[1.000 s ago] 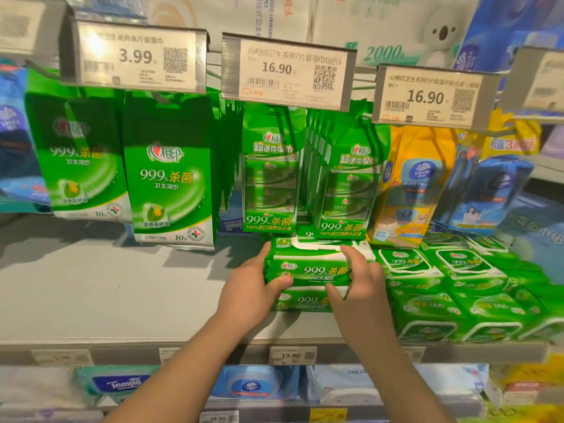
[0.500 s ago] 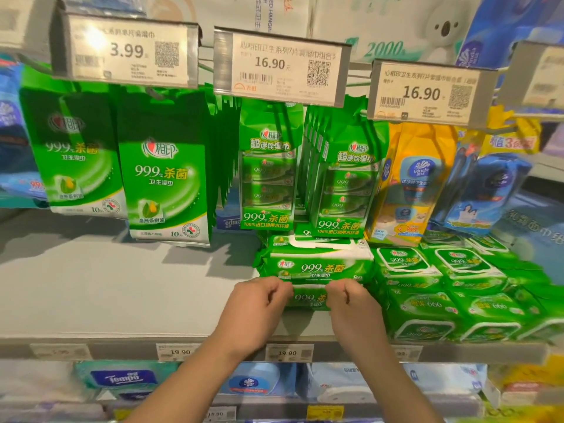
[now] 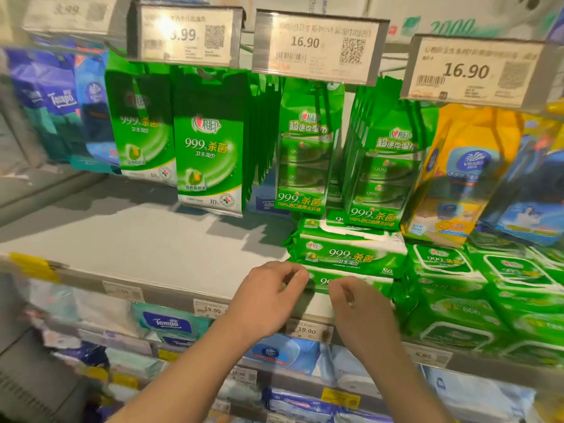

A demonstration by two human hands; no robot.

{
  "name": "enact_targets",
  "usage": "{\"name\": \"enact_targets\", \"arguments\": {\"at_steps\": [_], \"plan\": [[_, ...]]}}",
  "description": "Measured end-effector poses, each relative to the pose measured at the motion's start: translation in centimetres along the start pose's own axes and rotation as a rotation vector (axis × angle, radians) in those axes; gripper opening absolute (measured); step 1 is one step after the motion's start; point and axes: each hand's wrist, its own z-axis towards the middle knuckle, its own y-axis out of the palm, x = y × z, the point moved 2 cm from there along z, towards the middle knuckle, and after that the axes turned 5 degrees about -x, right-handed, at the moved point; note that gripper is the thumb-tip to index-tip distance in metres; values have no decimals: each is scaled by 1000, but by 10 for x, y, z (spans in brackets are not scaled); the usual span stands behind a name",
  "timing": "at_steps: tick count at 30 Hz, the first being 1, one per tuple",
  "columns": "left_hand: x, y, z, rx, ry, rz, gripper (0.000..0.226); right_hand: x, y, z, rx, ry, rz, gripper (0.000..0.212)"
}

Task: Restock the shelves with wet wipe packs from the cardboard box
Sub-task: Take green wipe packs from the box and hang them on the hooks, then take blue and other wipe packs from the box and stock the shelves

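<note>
Near shelf (image 3: 158,254) front edge, L hand (image 3: 268,296) & R hand (image 3: 355,303) curled, empty; I judged bottom pack (image 3: 351,282) wanted squaring flush w/ top pack (image 3: 348,254)

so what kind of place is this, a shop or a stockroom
Most likely a supermarket aisle, not a stockroom. Price tags reading 16.90 hang above pegs of green wipe packs, a shelf-edge label reads 19.90, and stacked wet wipe packs face outward on the shelf.

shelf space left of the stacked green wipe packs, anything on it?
No: the grey shelf left of the two stacked wipe packs shows only bare surface and shadows.
</note>
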Motion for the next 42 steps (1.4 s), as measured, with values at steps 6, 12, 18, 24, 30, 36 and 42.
{"name": "enact_targets", "arguments": {"at_steps": [6, 12, 18, 24, 30, 36, 42], "plan": [[-10, -28, -50, 35, -104, 100, 44, -13, 22, -9, 7, -341, 15, 14], [-43, -72, -118, 105, -265, 189, 60, -61, 59, -23, -236, -287, -30, 31], [-84, -130, -199, 228, -429, 354, 88, -130, 100, -60, -394, -378, -273, 66], [-132, -200, -316, 360, -672, 438, 99, -229, 159, -126, -522, -514, -306, 64], [-166, -261, -460, 506, -910, 381, 103, -333, 233, -212, -635, -683, -275, 65], [-196, -304, -571, 605, -1081, 307, 110, -416, 295, -285, -784, -796, -173, 86], [-226, -338, -633, 689, -1181, 319, 115, -473, 349, -323, -878, -879, -190, 85]]}}
